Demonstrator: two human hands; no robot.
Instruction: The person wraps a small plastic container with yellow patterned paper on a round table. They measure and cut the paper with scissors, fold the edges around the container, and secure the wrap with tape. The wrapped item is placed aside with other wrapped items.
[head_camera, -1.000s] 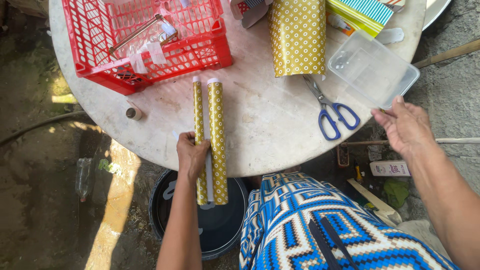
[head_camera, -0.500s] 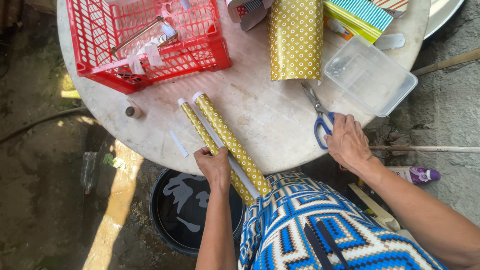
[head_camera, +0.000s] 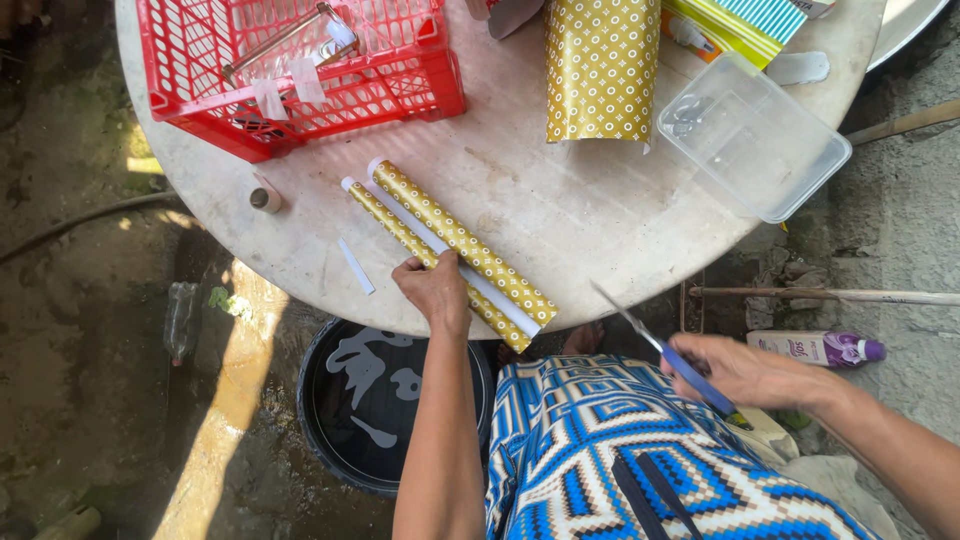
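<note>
Two rolls of gold patterned wrapping paper (head_camera: 455, 245) lie slanted on the round pale table (head_camera: 560, 215), their near ends over its front edge. My left hand (head_camera: 435, 290) presses down on the thinner roll near its middle. My right hand (head_camera: 745, 372) is off the table's front right, above my blue patterned lap, gripping blue-handled scissors (head_camera: 655, 345) whose blades point up and left toward the rolls.
A red plastic crate (head_camera: 300, 65) stands at the back left. A sheet of gold paper (head_camera: 600, 70) lies at the back, a clear plastic box (head_camera: 755, 140) to its right. A small tape core (head_camera: 264, 199) and a white paper strip (head_camera: 355, 266) lie left. A black bucket (head_camera: 385, 400) sits under the table.
My right hand took the scissors off the table and drew them back over my lap. My left hand turned the rolls from upright to slanted and slid up onto them.
</note>
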